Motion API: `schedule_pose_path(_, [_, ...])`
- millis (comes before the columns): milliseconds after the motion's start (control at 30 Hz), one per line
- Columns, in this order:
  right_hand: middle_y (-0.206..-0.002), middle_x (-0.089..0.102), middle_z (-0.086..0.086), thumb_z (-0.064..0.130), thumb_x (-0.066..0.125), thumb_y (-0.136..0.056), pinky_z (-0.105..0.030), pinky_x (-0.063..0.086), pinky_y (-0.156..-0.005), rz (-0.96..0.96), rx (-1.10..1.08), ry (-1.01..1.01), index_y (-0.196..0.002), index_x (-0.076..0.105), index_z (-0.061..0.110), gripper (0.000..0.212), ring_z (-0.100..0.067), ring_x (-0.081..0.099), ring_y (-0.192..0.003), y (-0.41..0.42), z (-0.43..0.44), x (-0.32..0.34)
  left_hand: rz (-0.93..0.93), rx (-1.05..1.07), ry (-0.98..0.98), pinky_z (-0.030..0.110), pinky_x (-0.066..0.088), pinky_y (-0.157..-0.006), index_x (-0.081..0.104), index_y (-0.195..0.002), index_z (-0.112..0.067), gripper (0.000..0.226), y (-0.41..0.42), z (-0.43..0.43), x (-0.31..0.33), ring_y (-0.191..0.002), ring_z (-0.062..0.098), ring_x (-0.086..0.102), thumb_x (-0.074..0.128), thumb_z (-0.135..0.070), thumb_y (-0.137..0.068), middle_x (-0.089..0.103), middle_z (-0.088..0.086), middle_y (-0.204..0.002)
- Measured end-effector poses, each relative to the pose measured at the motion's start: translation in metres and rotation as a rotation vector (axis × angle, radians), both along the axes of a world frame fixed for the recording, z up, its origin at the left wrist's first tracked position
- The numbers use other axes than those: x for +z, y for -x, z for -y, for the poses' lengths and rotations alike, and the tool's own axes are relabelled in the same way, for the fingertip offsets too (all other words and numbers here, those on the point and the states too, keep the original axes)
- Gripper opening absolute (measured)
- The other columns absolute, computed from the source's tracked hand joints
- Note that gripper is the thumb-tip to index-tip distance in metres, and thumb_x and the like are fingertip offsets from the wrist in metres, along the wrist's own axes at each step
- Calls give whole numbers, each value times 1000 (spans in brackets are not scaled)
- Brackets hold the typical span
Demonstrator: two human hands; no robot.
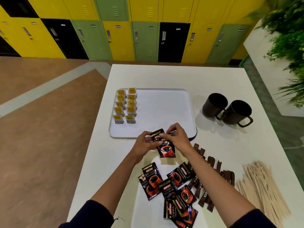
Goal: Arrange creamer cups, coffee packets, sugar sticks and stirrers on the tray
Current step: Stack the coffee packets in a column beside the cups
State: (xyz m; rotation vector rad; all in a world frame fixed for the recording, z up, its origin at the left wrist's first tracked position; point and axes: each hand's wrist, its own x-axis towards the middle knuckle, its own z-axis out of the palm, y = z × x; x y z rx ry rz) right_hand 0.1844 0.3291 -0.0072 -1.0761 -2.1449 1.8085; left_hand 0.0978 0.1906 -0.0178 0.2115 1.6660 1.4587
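A white tray [164, 109] lies on the table with several yellow-lidded creamer cups [125, 106] in two rows along its left side. Just in front of the tray's near edge, my left hand [145, 144] and my right hand [176, 139] together hold a small stack of black-and-red coffee packets [165, 148] above the table. My left hand grips the stack's left side; my right hand pinches its top edge. More coffee packets [171, 188] lie scattered near me. Brown sugar sticks [212, 171] and wooden stirrers [263, 186] lie to the right.
Two black mugs [227, 109] stand right of the tray. The white table [181, 74] ends at the left over a brown floor. Coloured lockers [144, 40] line the far wall, and a green plant [289, 46] stands at the right.
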Motion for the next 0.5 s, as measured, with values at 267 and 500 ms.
schedule_pose_path(267, [-113, 63, -11, 16, 63, -89, -24, 50, -87, 113, 146, 176, -118, 59, 12, 29, -18, 61, -102, 7, -15, -5, 29, 143, -44, 36, 52, -83, 54, -96, -8, 26, 30, -4, -4, -90, 30, 65, 70, 1, -78, 67, 15, -93])
schedule_pose_path(500, [-86, 64, -2, 12, 64, -88, -17, 46, -64, 89, 81, 120, -93, 66, 16, 6, -13, 62, -79, 38, -17, -10, -94, 176, -54, 25, 53, -79, 56, -102, -8, 25, 48, -13, -7, -93, 21, 63, 68, -2, -81, 66, 8, -97])
